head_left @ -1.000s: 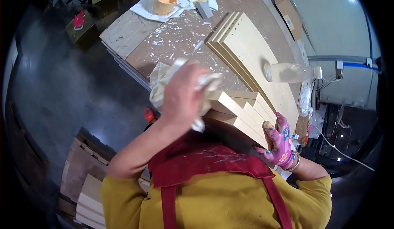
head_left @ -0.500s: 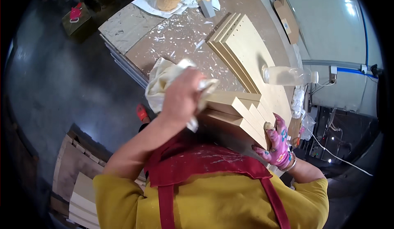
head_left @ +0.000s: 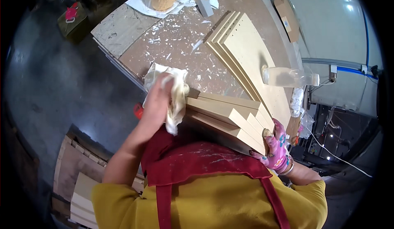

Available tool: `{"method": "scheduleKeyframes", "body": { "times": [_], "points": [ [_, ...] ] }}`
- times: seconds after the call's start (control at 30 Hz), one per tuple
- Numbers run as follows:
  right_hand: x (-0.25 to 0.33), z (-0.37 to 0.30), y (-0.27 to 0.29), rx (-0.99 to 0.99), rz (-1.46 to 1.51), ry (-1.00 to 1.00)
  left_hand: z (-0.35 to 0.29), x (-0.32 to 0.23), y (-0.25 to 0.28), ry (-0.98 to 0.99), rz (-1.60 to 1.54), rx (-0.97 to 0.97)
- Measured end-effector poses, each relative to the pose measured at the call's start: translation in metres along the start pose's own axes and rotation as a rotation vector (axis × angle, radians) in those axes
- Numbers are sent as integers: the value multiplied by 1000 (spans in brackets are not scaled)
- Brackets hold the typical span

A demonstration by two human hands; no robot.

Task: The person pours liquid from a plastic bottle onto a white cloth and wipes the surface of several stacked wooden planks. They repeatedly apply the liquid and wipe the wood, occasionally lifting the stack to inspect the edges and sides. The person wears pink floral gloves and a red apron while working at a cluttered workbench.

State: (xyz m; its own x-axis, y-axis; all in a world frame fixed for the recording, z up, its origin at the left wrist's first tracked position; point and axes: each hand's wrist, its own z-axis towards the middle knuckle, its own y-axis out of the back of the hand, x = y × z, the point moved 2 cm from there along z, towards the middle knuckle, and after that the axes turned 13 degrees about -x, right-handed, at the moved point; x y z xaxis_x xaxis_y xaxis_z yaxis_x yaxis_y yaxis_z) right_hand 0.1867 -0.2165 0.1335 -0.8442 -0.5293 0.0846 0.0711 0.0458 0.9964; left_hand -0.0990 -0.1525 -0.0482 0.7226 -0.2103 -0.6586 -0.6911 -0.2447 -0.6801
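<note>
My bare left hand is closed on a crumpled off-white cloth, at the left end of several pale wooden boards. These boards stand on edge, stacked together in front of my apron, with their ends stepped. At their right end my right hand, in a pink flowered glove, grips them with the thumb and fingers around the end. The thumb of the glove is stained. The cloth hides part of the left hand's fingers and the far left end of the boards.
Flat drilled panels lie stacked on the paint-spattered table, with a clear bottle resting on top. Farther back are an orange-filled tub and a grey block. More boards stand at the lower left.
My left hand has moved left with the cloth, from over the boards to their left end. My right hand keeps its hold, shifting only slightly.
</note>
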Motion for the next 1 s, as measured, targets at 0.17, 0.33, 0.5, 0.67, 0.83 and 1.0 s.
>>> {"method": "scheduleKeyframes", "body": {
  "times": [0.17,0.33,0.5,0.67,0.83,1.0],
  "points": [
    [-5,-2,-4,-19,28,26,-16,-32,-58,-714,118,140],
    [-3,1,3,13,-18,25,-3,12,-17,-933,905,-135],
    [-2,1,0,-5,-37,20,-6,-1,21,-690,1066,-129],
    [0,5,0,0,-34,11,-16,-15,3,-551,439,-146],
    [-1,1,0,-34,38,8,-10,-47,-40,-747,915,339],
    [-1,0,0,-49,28,53,-16,-39,-58,-786,1068,497]
  ]
}}
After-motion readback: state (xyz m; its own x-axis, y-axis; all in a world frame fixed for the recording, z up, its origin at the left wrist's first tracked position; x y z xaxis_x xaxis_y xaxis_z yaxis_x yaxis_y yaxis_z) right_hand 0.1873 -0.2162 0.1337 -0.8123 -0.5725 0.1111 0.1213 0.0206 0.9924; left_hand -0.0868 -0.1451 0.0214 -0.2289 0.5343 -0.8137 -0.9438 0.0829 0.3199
